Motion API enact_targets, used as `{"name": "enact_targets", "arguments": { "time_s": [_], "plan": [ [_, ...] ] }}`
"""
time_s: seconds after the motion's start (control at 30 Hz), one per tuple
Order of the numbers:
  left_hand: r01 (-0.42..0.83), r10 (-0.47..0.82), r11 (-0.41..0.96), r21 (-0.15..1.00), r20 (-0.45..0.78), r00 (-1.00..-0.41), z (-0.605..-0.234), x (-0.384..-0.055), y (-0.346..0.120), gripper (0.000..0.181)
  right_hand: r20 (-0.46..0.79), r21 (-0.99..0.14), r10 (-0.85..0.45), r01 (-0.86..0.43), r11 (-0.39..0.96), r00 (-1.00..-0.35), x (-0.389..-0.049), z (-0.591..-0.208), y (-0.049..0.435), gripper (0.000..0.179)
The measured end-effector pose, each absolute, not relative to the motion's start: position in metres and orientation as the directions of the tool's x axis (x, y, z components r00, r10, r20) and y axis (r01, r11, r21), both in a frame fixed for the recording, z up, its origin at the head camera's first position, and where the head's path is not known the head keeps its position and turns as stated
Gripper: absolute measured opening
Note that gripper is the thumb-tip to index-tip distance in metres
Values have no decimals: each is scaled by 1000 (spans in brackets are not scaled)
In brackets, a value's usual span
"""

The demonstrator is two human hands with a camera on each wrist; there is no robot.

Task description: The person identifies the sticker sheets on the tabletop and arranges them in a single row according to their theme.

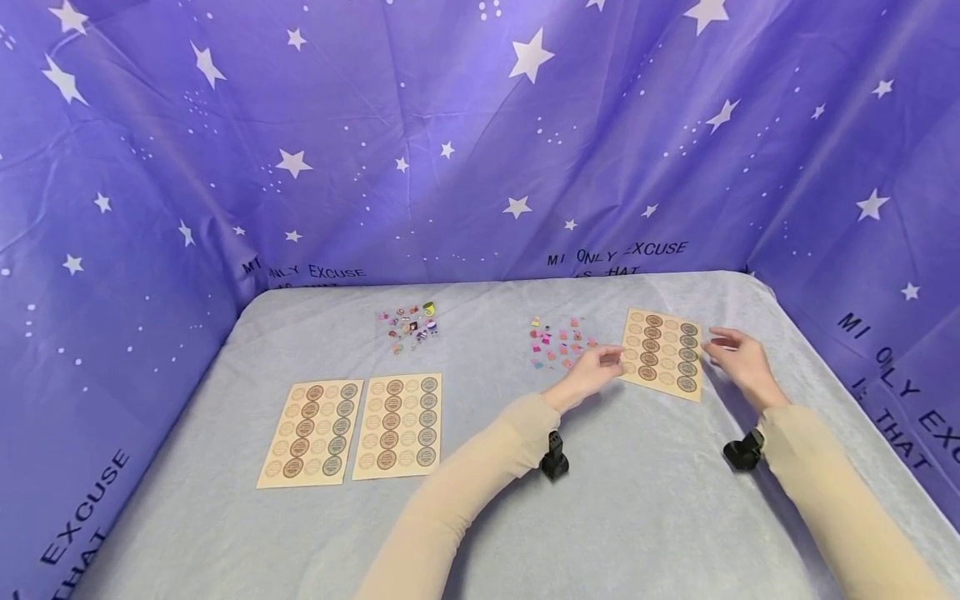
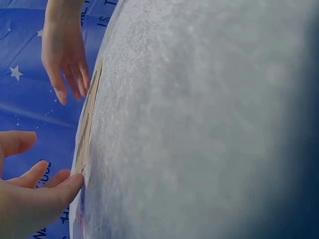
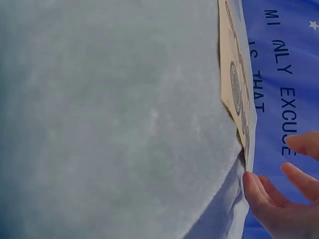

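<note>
A tan sheet of round stickers [image 1: 662,353] lies on the cloth at the right, slightly turned. At its left edge is my left hand [image 1: 591,372], its fingertips touching or very near the paper. In the left wrist view, the thumb of that left hand [image 2: 35,196] stands apart from the other fingers. My right hand [image 1: 741,360] is beside the sheet's right edge. The right wrist view shows this right hand [image 3: 279,201] with fingers loosely bent and thumb apart, near a corner of the sticker sheet [image 3: 232,64]. Neither hand pinches the paper.
Two similar sticker sheets lie side by side at the left: one [image 1: 310,433] and another [image 1: 398,426]. Behind them is a clear sheet of small colourful stickers [image 1: 412,327]. A pink-toned sticker sheet [image 1: 558,342] lies just left of my left hand. Purple starry curtains surround the grey-clothed table [image 1: 600,525].
</note>
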State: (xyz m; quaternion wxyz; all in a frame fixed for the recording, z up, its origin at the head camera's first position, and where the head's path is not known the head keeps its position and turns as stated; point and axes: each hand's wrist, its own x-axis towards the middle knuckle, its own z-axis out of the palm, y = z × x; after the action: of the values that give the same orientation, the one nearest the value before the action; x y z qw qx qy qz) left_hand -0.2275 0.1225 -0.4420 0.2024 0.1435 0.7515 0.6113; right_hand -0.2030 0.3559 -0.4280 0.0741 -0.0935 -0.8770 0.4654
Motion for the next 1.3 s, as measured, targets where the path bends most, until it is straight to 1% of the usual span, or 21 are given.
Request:
{"name": "enact_targets", "arguments": {
  "time_s": [0.17, 0.33, 0.47, 0.57, 0.63, 0.73, 0.8, 0.87, 0.97, 1.0, 1.1, 1.2, 1.23, 1.3],
  "plan": [
    [-60, 445, 205, 977, -147, -883, -446, -230, 129, 41, 26, -818, 260, 129, 560, -965, -207, -428, 355, 48],
    [-105, 430, 192, 976, -180, -885, -450, -232, 133, 43, 7, -831, 268, 143, 537, -964, -209, -431, 355, 49],
    [-144, 393, 227, 963, -226, -891, -444, -231, 135, 40, -10, -847, 255, 144, 511, -967, -210, -434, 356, 49],
    [-172, 379, 259, 951, -264, -887, -445, -237, 138, 40, -21, -852, 237, 141, 504, -971, -211, -434, 356, 48],
    [-162, 367, 316, 935, -278, -888, -450, -242, 141, 43, -25, -857, 220, 134, 498, -975, -212, -433, 356, 48],
    [-87, 371, 347, 934, -222, -902, -501, -275, 159, 45, -36, -864, 201, 132, 486, -979, -213, -433, 357, 49],
    [-77, 359, 366, 928, -217, -908, -535, -297, 173, 45, -43, -873, 191, 130, 471, -981, -214, -434, 358, 50],
    [-72, 368, 332, 941, -199, -908, -573, -322, 186, 43, -53, -888, 182, 130, 442, -982, -215, -436, 359, 52],
    [-104, 347, 338, 936, -226, -910, -588, -332, 194, 42, -65, -914, 164, 125, 386, -984, -215, -438, 360, 54],
    [-87, 343, 346, 934, -213, -915, -590, -334, 195, 42, -71, -921, 159, 125, 368, -985, -215, -438, 361, 54],
    [-106, 336, 338, 935, -225, -914, -590, -333, 195, 42, -97, -933, 149, 142, 330, -984, -215, -439, 362, 57],
    [-100, 332, 332, 938, -215, -918, -596, -336, 197, 43, -137, -942, 138, 172, 289, -981, -214, -440, 364, 59],
    [-101, 328, 325, 940, -212, -921, -600, -338, 199, 42, -151, -948, 131, 182, 262, -980, -214, -440, 365, 60],
    [-96, 320, 308, 946, -199, -926, -611, -344, 202, 40, -192, -964, 120, 210, 162, -974, -214, -439, 367, 62]
  ]
}}
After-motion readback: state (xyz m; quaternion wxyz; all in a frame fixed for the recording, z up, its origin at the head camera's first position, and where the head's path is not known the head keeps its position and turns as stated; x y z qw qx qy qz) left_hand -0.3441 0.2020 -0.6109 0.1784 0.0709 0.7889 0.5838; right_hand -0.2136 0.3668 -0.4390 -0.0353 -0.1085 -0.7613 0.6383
